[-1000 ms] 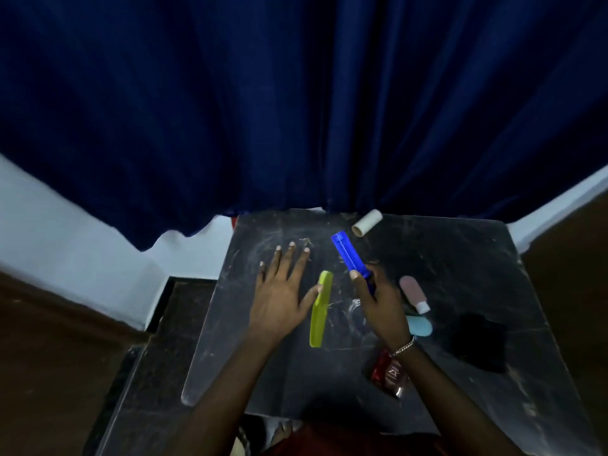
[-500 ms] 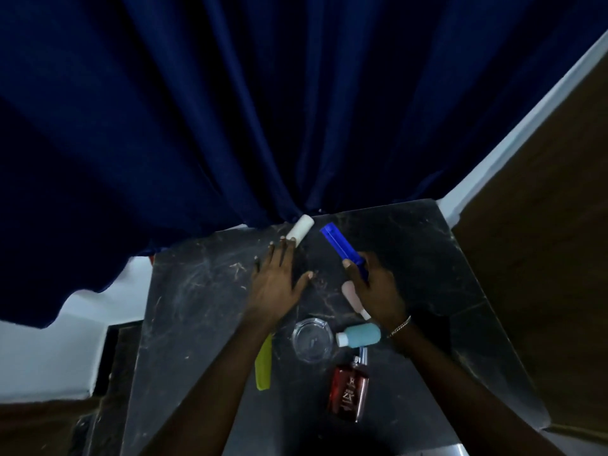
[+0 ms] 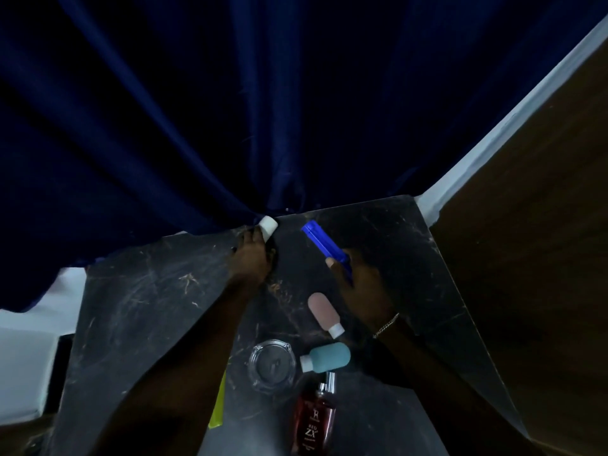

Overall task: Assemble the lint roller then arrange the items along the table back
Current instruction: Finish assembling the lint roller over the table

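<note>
Dark blue curtain (image 3: 230, 110) hangs behind a black marble-look table (image 3: 138, 311), w/ a brown wall to the right. Left hand (image 3: 251, 258) is at the table's back edge, fingers closed round the white roll (image 3: 268, 227), which pokes up against the curtain hem. Right hand (image 3: 363, 284) grips the blue handle (image 3: 324, 245) by its lower end, the free end pointing up-left toward the roll; the two parts are apart. Lying loose nearer the person: pink bottle (image 3: 324, 312), teal bottle (image 3: 329, 357), glass ashtray (image 3: 271, 365), red perfume bottle (image 3: 314, 422), and a yellow-green comb (image 3: 218, 406) partly hidden under the left forearm. Step in hand looks like bringing roll & handle together, i.e. assembly not yet done. Next move calls for lifting the roll clear of the curtain, lining its hollow core up w/ the handle's free end and sliding it on; lighting is dim, so I can't tell which roll end is open.
</note>
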`<action>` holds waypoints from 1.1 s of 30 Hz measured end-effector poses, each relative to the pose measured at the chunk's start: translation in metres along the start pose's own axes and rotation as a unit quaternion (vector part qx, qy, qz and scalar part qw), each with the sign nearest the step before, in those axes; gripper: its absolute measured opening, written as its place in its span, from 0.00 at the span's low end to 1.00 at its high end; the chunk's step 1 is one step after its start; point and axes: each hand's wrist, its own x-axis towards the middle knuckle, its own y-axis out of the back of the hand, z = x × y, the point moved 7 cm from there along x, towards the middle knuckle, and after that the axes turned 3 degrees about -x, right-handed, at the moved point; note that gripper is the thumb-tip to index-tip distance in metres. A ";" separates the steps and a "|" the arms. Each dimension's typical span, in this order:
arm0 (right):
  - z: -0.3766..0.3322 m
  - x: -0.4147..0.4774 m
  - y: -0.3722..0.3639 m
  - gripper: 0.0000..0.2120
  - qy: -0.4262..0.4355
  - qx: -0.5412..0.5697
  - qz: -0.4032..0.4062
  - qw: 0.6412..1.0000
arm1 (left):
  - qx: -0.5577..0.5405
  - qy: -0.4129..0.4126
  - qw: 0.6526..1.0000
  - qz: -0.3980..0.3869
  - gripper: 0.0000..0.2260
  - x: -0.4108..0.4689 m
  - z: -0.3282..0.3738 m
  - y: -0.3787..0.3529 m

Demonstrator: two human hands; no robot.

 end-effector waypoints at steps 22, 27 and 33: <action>-0.016 -0.063 0.026 0.16 0.026 0.041 0.016 0.999 | -0.287 -0.039 0.948 0.128 0.28 -0.138 -0.024 0.009; -0.029 -0.113 0.043 0.14 0.075 0.016 0.013 0.997 | -0.303 -0.079 0.942 0.122 0.28 -0.194 -0.030 0.018; -0.050 -0.161 0.049 0.18 0.136 -0.022 -0.037 0.990 | -0.333 -0.139 0.924 0.126 0.30 -0.246 -0.041 0.038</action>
